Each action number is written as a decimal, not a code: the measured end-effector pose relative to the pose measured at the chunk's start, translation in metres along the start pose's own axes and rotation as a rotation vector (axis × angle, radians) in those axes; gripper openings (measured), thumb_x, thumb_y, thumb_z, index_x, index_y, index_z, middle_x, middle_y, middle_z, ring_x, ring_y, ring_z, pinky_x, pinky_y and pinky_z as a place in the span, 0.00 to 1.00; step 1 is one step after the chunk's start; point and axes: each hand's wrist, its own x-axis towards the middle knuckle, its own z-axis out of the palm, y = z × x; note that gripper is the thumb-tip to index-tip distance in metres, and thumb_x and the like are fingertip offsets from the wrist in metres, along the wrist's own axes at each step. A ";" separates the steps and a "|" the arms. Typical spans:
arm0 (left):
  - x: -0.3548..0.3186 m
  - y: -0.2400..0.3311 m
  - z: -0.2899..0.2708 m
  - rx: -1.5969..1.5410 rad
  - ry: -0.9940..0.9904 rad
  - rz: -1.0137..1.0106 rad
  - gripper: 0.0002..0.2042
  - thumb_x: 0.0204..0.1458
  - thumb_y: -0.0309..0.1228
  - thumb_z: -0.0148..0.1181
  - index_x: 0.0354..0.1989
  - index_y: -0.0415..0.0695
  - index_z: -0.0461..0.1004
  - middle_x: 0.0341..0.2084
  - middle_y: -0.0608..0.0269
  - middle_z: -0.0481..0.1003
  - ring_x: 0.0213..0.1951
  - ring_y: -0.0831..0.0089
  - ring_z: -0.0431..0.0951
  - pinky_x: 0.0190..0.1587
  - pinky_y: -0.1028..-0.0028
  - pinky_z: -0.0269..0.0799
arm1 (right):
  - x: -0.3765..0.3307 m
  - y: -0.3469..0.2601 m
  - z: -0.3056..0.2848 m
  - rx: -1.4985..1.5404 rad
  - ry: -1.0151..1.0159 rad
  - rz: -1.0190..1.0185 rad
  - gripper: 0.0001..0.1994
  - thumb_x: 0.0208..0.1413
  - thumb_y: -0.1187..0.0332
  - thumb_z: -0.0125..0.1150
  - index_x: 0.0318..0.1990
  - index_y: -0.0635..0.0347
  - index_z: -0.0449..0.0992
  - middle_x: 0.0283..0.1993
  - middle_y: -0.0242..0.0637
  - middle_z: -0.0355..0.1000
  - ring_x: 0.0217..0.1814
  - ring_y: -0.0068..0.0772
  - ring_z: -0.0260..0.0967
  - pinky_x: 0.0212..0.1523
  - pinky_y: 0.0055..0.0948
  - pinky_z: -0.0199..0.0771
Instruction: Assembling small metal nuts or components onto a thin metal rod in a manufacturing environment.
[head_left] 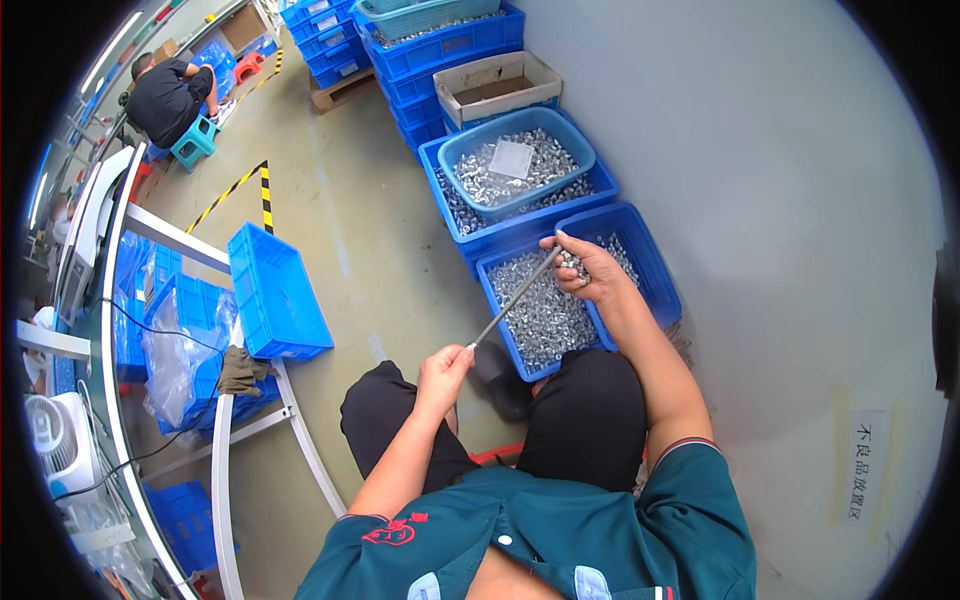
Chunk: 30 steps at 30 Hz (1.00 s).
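A thin grey rod [515,298] slants between my two hands above a blue bin [502,322] of small shiny metal parts [545,315]. My left hand [443,382] is closed at the rod's near end, where a small bright tip shows by the fingertips. Higher up and to the right, my right hand [596,270] pinches the rod's far end between thumb and forefinger. Several loose metal parts [571,264] lie in its curled fingers. They look like small nuts or sleeves; their exact kind is too small to tell.
Beside that bin sits another blue bin [650,255]. A light-blue basin [572,137] of metal parts stands behind, then stacked blue crates [445,55]. At left are an empty blue crate [278,295] and a white-framed table [222,480]. A person [165,100] sits far left. A wall [790,250] bounds the right.
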 end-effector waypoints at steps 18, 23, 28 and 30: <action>0.002 -0.001 -0.004 0.052 0.045 0.019 0.11 0.54 0.34 0.53 0.24 0.40 0.72 0.16 0.74 0.67 0.21 0.87 0.64 0.25 0.83 0.60 | -0.007 -0.008 0.010 -0.135 -0.006 -0.013 0.16 0.57 0.58 0.52 0.43 0.63 0.69 0.23 0.29 0.61 0.14 0.14 0.53 0.11 0.11 0.46; 0.000 0.009 0.000 0.166 0.116 -0.001 0.13 0.52 0.40 0.53 0.25 0.42 0.73 0.11 0.67 0.66 0.17 0.79 0.65 0.22 0.75 0.60 | -0.007 -0.011 0.007 -0.204 0.006 -0.049 0.15 0.56 0.60 0.54 0.41 0.64 0.70 0.23 0.29 0.62 0.14 0.14 0.53 0.10 0.11 0.46; -0.003 0.028 0.001 0.279 0.178 0.046 0.13 0.53 0.38 0.53 0.24 0.42 0.73 0.12 0.70 0.66 0.17 0.81 0.64 0.22 0.78 0.59 | -0.013 -0.018 0.007 -0.311 0.019 -0.048 0.13 0.55 0.61 0.56 0.38 0.63 0.72 0.23 0.29 0.62 0.14 0.14 0.53 0.10 0.11 0.46; 0.003 0.017 0.003 0.232 0.159 0.046 0.13 0.53 0.36 0.54 0.23 0.40 0.73 0.13 0.74 0.66 0.18 0.86 0.63 0.21 0.82 0.58 | -0.013 -0.018 0.010 -0.326 0.056 -0.073 0.13 0.54 0.61 0.56 0.38 0.63 0.72 0.23 0.28 0.62 0.14 0.14 0.53 0.11 0.12 0.45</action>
